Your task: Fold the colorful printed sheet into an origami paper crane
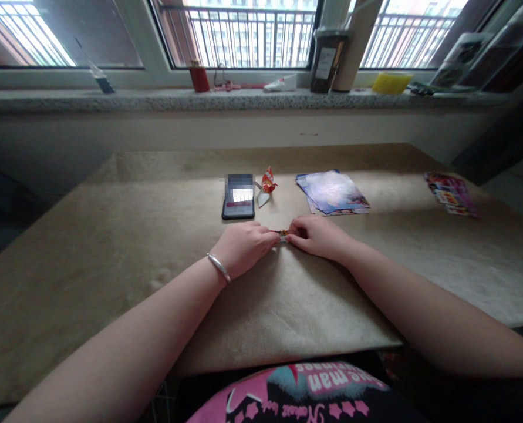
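Both my hands rest on the beige table [111,235] near its middle. My left hand [242,247], with a silver bangle on the wrist, and my right hand [317,235] pinch the two ends of a small folded piece of coloured paper [283,235] between their fingertips. The piece is mostly hidden by my fingers. Just beyond it lie a dark phone [238,198] and a small red folded paper figure [267,184].
A stack of purple printed sheets [333,192] lies right of the phone. Another colourful sheet [451,194] sits at the far right. The stone windowsill [155,101] behind holds a red cup [198,76], a dark jar [327,61] and a yellow sponge [391,83].
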Motion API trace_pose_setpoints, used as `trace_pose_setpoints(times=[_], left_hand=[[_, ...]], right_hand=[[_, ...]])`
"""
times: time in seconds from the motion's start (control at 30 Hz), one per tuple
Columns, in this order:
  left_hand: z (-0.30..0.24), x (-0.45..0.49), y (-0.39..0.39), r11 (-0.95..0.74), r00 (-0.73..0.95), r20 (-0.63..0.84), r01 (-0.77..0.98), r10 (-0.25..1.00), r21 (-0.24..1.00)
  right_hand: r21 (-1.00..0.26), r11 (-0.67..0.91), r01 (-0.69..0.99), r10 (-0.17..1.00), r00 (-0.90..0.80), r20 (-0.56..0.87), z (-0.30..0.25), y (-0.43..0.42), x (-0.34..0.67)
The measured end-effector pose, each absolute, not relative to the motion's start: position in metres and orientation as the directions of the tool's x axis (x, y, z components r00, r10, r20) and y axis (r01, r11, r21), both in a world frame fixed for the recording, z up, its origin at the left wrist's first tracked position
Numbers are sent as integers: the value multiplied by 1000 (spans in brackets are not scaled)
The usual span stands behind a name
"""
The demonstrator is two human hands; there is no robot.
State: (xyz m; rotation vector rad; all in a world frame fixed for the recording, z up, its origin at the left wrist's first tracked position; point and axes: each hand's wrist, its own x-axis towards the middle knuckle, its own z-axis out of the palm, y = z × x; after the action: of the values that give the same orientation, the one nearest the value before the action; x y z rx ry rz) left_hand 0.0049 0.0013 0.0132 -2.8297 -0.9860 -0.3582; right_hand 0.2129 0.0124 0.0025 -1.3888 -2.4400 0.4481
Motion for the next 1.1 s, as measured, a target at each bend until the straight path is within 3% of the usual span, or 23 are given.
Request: trace_pose_setpoints(times=[0.23, 0.43, 0.63, 1.1], left_hand=[[5, 11, 2, -737, 706, 285, 676, 649, 1], [3, 10, 5, -732, 688, 290, 678, 665, 69], [5, 10, 4, -731, 696, 272, 681, 664, 41], [3, 11, 4, -717, 686, 282, 697, 671, 12]], right_hand=[[-400, 463, 791, 877, -474, 78, 3, 12, 208], [-265, 573, 776, 820, -535, 203, 6, 7, 208], [-123, 685, 718, 720, -640, 270, 7, 2, 210], [-191, 645, 740, 757, -585, 292, 1, 2, 208]])
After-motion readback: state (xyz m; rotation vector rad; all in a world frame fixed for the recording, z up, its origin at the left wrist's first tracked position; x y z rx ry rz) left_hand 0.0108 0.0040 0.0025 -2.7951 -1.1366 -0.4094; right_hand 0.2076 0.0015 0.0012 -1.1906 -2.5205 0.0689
